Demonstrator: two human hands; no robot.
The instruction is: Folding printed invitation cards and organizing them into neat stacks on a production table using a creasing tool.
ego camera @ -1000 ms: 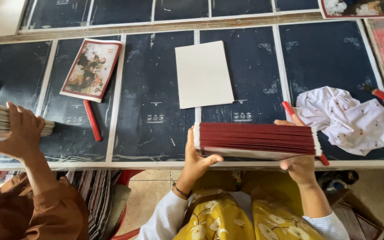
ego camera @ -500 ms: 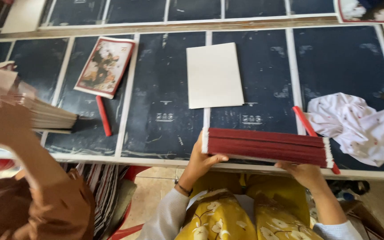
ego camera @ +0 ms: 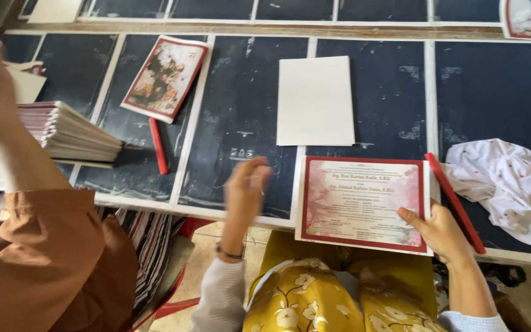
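A stack of pink cards with dark red borders (ego camera: 364, 203) lies flat at the near edge of the dark blue work table (ego camera: 241, 117), its printed face up. My right hand (ego camera: 440, 230) grips the stack's lower right corner, thumb on top. My left hand (ego camera: 246, 187) hovers just left of the stack with fingers loosely curled, holding nothing and blurred. A blank white card (ego camera: 316, 101) rests on the table just beyond the stack.
A red stick (ego camera: 456, 203) lies along the stack's right side, beside a crumpled white cloth (ego camera: 511, 187). Farther left are a floral card (ego camera: 166, 77), another red stick (ego camera: 158, 146) and a second card pile (ego camera: 62, 130). A person in a brown sleeve (ego camera: 44, 246) works at left.
The stack stood on edge between both hands; now it lies flat, face up. My left hand has let go and moved left. The neighbour's hand rose from their pile.
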